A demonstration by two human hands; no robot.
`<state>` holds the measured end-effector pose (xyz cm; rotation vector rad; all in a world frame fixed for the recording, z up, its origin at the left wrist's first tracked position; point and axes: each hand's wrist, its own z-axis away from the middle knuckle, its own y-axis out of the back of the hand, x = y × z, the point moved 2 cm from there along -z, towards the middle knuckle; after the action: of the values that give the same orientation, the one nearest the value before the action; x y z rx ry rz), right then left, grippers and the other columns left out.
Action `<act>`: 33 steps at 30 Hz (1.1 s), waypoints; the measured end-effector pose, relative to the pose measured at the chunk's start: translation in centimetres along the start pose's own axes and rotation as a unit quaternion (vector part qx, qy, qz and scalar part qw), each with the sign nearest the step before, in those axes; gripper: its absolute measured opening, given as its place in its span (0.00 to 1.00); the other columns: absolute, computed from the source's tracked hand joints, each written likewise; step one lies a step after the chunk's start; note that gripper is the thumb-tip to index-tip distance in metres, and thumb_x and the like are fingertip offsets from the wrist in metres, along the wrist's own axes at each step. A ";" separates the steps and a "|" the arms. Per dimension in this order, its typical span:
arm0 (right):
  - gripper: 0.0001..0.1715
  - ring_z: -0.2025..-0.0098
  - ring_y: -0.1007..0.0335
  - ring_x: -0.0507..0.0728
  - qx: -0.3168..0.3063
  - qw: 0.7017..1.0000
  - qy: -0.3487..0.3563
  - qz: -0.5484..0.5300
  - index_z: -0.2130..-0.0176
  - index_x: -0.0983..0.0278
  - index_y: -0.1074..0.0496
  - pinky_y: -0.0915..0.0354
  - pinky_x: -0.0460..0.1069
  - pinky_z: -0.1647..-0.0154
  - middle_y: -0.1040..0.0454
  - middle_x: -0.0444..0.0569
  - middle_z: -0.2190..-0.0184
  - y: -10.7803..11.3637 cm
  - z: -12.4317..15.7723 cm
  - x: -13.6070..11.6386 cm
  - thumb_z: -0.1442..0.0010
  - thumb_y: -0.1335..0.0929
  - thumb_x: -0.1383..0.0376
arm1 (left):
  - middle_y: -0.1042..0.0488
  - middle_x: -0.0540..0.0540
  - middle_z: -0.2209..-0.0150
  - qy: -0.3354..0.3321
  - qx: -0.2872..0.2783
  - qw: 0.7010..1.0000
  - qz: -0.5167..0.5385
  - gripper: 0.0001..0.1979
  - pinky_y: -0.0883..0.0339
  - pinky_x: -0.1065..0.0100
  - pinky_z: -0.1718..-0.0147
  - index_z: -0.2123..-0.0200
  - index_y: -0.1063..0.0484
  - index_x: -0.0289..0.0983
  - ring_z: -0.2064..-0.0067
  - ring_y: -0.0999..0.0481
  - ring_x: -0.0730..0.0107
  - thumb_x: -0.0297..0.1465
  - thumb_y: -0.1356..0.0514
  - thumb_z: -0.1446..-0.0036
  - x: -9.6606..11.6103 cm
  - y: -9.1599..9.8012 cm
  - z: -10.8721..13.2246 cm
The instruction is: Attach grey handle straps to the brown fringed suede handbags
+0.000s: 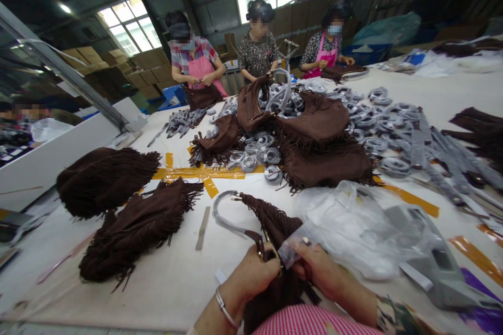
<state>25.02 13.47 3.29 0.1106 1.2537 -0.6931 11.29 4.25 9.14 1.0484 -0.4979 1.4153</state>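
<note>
A dark brown fringed handbag (271,214) lies in front of me, its lower part against my striped apron. My left hand (257,275) is closed round the bag's edge at the end of its handle (220,220), beside gold-coloured metal hardware. The handle curves up to the left and is wrapped in clear film. Pinched between the thumb and fingers of my right hand (320,269) is a small piece of clear plastic (290,251), held against the bag's opening. My fingers hide what lies beneath it.
Two fringed bags (141,233) lie at left. More brown bags (326,162) and many wrapped straps (393,125) are heaped ahead. Crumpled clear plastic (353,230) and a grey tape dispenser (436,256) sit at right. Three co-workers (257,47) stand across the table.
</note>
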 end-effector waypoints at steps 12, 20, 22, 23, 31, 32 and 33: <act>0.30 0.71 0.37 0.54 0.028 0.983 0.008 0.183 0.69 0.63 0.31 0.38 0.50 0.67 0.31 0.46 0.74 -0.8 0.5 -0.2 0.38 0.41 0.41 | 0.32 0.51 0.76 -0.008 0.018 1.000 0.020 0.07 0.41 0.68 0.69 0.75 0.33 0.37 0.70 0.35 0.71 0.31 0.44 0.48 0.5 -0.2 0.1; 0.21 0.62 0.30 0.59 0.087 0.970 0.049 0.222 0.66 0.63 0.27 0.34 0.53 0.56 0.24 0.50 0.67 -1.3 0.3 -0.7 0.39 0.36 0.48 | 0.30 0.51 0.70 -0.018 0.024 1.000 0.008 0.05 0.38 0.66 0.63 0.69 0.31 0.38 0.64 0.31 0.68 0.29 0.46 0.49 -0.6 -0.1 0.2; 0.20 0.62 0.29 0.58 0.077 0.970 0.058 0.222 0.67 0.63 0.26 0.33 0.53 0.57 0.23 0.50 0.68 -1.6 0.2 -0.9 0.39 0.36 0.51 | 0.31 0.51 0.71 -0.026 0.023 0.999 0.021 0.05 0.38 0.66 0.63 0.70 0.30 0.37 0.64 0.32 0.68 0.31 0.45 0.48 -0.7 0.1 0.2; 0.20 0.63 0.28 0.58 0.072 0.971 0.062 0.221 0.67 0.63 0.26 0.33 0.52 0.57 0.23 0.50 0.68 -1.7 0.3 -1.0 0.38 0.36 0.51 | 0.31 0.52 0.72 -0.028 0.020 0.999 0.031 0.05 0.38 0.66 0.64 0.71 0.30 0.37 0.65 0.33 0.69 0.32 0.44 0.48 -0.7 0.2 0.2; 0.18 0.62 0.27 0.59 0.072 0.974 0.077 0.202 0.68 0.63 0.25 0.33 0.51 0.58 0.22 0.49 0.69 -1.7 0.6 -1.6 0.38 0.35 0.52 | 0.30 0.51 0.78 0.020 0.028 0.999 0.010 0.07 0.41 0.68 0.73 0.73 0.26 0.35 0.73 0.33 0.71 0.28 0.43 0.57 -0.2 0.3 -0.2; 0.17 0.62 0.27 0.58 0.073 0.976 0.077 0.191 0.67 0.63 0.25 0.32 0.52 0.58 0.22 0.49 0.68 -1.6 0.6 -1.6 0.39 0.34 0.53 | 0.31 0.51 0.79 0.026 0.027 0.999 0.001 0.06 0.41 0.68 0.74 0.75 0.26 0.35 0.74 0.34 0.71 0.28 0.43 0.57 -0.1 0.2 -0.2; 0.17 0.63 0.27 0.58 0.074 0.978 0.073 0.181 0.66 0.63 0.25 0.32 0.52 0.58 0.22 0.49 0.68 -1.6 0.5 -1.5 0.39 0.34 0.53 | 0.31 0.51 0.79 0.030 0.026 0.999 -0.007 0.05 0.42 0.69 0.75 0.76 0.27 0.35 0.75 0.34 0.71 0.29 0.43 0.56 0.1 0.1 -0.1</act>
<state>24.41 12.64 5.31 0.5077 1.2767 -0.4670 11.22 4.38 9.15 1.0467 -0.4122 1.4499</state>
